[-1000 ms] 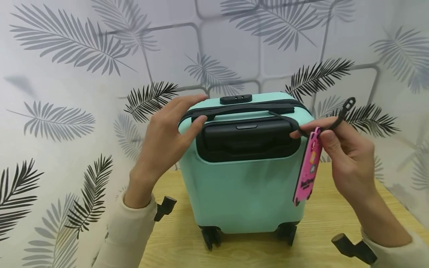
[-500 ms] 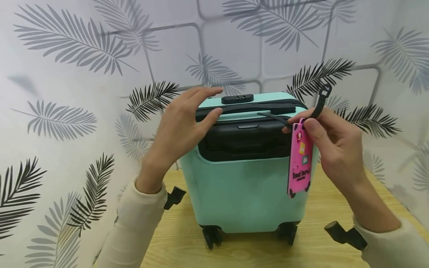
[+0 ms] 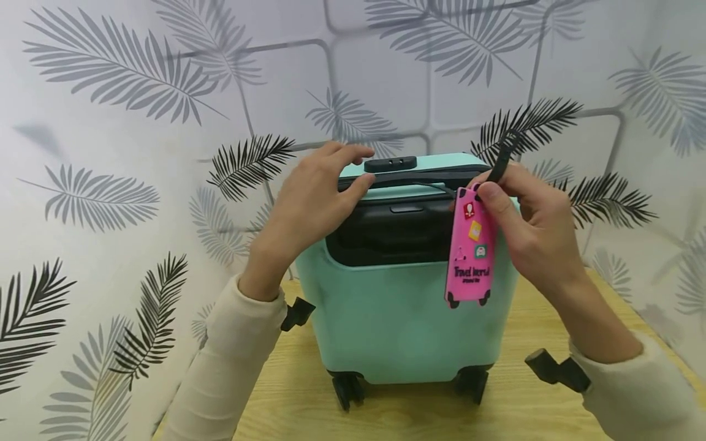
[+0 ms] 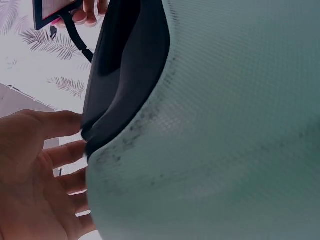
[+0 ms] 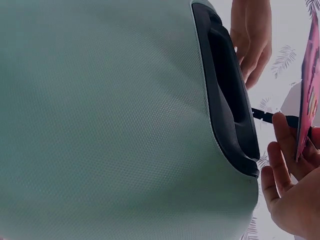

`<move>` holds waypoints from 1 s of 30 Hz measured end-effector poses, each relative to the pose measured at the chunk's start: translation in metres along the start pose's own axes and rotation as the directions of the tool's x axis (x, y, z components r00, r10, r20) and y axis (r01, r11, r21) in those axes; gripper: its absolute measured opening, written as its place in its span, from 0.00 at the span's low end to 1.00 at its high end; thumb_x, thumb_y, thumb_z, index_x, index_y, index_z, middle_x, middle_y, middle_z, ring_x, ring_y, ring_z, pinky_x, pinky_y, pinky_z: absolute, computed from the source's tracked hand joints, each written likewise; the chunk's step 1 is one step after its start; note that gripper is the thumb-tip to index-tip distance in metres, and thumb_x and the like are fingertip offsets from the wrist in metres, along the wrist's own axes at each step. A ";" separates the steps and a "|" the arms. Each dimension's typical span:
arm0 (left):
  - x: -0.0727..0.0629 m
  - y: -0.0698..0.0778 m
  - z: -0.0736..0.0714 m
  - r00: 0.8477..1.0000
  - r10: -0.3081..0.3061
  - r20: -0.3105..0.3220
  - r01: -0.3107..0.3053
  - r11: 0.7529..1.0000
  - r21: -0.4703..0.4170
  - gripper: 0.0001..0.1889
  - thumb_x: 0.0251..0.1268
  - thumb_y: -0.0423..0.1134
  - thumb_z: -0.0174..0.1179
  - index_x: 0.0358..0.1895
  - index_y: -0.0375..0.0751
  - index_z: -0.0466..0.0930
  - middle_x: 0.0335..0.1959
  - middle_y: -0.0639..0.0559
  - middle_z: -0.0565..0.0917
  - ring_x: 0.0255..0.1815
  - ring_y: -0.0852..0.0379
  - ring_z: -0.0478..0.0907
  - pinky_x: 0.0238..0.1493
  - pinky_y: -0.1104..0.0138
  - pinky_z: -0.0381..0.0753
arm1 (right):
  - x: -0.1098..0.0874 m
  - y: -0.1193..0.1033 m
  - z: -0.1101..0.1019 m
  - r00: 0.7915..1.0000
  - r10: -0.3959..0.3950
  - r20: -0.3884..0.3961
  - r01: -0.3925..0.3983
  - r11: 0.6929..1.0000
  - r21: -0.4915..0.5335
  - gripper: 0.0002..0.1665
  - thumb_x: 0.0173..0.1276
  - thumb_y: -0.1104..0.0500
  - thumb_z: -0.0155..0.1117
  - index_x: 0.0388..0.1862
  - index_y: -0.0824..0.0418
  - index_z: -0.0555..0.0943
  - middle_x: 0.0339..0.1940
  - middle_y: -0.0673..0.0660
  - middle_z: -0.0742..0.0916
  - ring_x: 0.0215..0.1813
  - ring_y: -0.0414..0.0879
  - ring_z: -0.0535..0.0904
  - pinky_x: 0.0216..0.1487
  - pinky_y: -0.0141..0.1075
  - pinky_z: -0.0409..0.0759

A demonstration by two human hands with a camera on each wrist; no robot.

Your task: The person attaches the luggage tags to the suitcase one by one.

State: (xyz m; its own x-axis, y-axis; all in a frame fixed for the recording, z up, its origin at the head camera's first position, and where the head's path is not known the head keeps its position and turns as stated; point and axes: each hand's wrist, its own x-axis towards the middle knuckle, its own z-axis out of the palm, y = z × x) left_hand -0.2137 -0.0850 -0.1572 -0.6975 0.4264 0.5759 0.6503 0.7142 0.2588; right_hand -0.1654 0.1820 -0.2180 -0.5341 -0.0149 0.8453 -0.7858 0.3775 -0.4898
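Note:
A mint-green suitcase (image 3: 408, 324) stands upright on its wheels, with a black telescopic handle (image 3: 397, 236) recessed in its front and a black carry handle (image 3: 402, 179) along the top. My right hand (image 3: 543, 229) pinches a pink luggage tag (image 3: 471, 245) by its black strap (image 3: 502, 160), and the tag hangs before the suitcase's upper right. The strap's thin free end points left toward the carry handle; its buckle sticks up above the fingers. At the top left, my left hand (image 3: 314, 199) is spread beside the carry handle, thumb and fingers apart, holding nothing.
The suitcase stands on a wood-grain table (image 3: 402, 419). Behind it rises a wall (image 3: 380, 73) with a leaf pattern. A black combination lock (image 3: 390, 163) sits on the suitcase's top. Black camera mounts (image 3: 557, 370) protrude from both sleeves.
My right hand has moved left with the luggage tag, whose printed face has turned toward the head camera. My left hand has shifted right along the suitcase's top.

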 end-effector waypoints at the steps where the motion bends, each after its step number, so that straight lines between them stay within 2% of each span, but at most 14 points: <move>1: 0.001 0.000 0.000 1.000 -0.007 0.005 0.007 1.000 0.001 0.20 0.79 0.45 0.59 0.68 0.47 0.80 0.60 0.50 0.83 0.62 0.49 0.78 0.62 0.56 0.77 | 0.001 0.000 0.001 1.000 0.002 0.007 -0.002 1.000 0.000 0.10 0.79 0.68 0.57 0.47 0.72 0.84 0.40 0.45 0.88 0.44 0.44 0.80 0.42 0.29 0.75; 7: 0.009 -0.002 0.003 0.998 -0.039 0.038 0.040 0.999 -0.012 0.19 0.81 0.48 0.55 0.67 0.48 0.81 0.57 0.49 0.84 0.58 0.49 0.79 0.60 0.56 0.76 | 0.006 0.001 0.004 0.999 0.024 0.036 -0.021 0.997 -0.075 0.10 0.80 0.64 0.59 0.47 0.69 0.85 0.39 0.45 0.83 0.45 0.41 0.77 0.41 0.30 0.72; 14: 0.018 -0.002 0.011 0.988 -0.078 0.131 0.084 0.996 -0.037 0.22 0.85 0.55 0.45 0.64 0.49 0.81 0.59 0.53 0.84 0.61 0.54 0.77 0.67 0.57 0.73 | 0.008 0.001 0.008 0.994 0.088 0.066 -0.081 0.991 -0.104 0.09 0.79 0.65 0.60 0.45 0.68 0.86 0.41 0.46 0.79 0.48 0.41 0.73 0.40 0.33 0.70; 18: 0.022 -0.001 0.015 0.988 -0.079 0.134 0.083 0.996 -0.027 0.22 0.85 0.56 0.44 0.62 0.49 0.82 0.56 0.54 0.85 0.58 0.55 0.78 0.65 0.58 0.74 | 0.012 -0.001 0.012 0.988 0.132 0.083 -0.121 0.984 -0.128 0.10 0.79 0.63 0.60 0.45 0.69 0.85 0.45 0.49 0.78 0.51 0.41 0.72 0.46 0.32 0.71; 22: 0.024 0.002 0.019 0.991 -0.059 0.121 0.064 0.997 -0.042 0.21 0.85 0.55 0.45 0.56 0.49 0.84 0.48 0.55 0.85 0.50 0.57 0.78 0.56 0.61 0.76 | 0.016 -0.001 0.016 0.979 0.171 0.112 -0.154 0.977 -0.146 0.12 0.80 0.60 0.60 0.46 0.68 0.85 0.48 0.54 0.78 0.56 0.40 0.70 0.54 0.34 0.71; 25: 0.025 0.004 0.021 0.992 -0.036 0.122 0.042 0.998 -0.050 0.20 0.85 0.55 0.45 0.51 0.48 0.84 0.42 0.54 0.83 0.46 0.57 0.77 0.51 0.61 0.76 | 0.018 -0.001 0.018 0.976 0.182 0.116 -0.162 0.973 -0.165 0.13 0.80 0.58 0.60 0.47 0.67 0.86 0.49 0.57 0.79 0.57 0.40 0.69 0.55 0.34 0.71; 30: 0.025 0.006 0.025 0.990 -0.023 0.136 0.030 0.998 -0.049 0.20 0.85 0.54 0.45 0.54 0.48 0.84 0.46 0.53 0.84 0.51 0.55 0.77 0.55 0.60 0.76 | 0.018 -0.001 0.022 0.977 0.174 0.122 -0.148 0.969 -0.197 0.14 0.80 0.57 0.60 0.48 0.67 0.87 0.48 0.59 0.80 0.56 0.42 0.69 0.53 0.40 0.68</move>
State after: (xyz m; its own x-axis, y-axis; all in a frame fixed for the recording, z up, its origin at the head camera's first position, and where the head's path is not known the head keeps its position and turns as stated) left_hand -0.2345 -0.0558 -0.1610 -0.7468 0.4811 0.4592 0.6429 0.6988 0.3135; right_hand -0.1812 0.1609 -0.2065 -0.6965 -0.0616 0.7149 -0.6213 0.5503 -0.5578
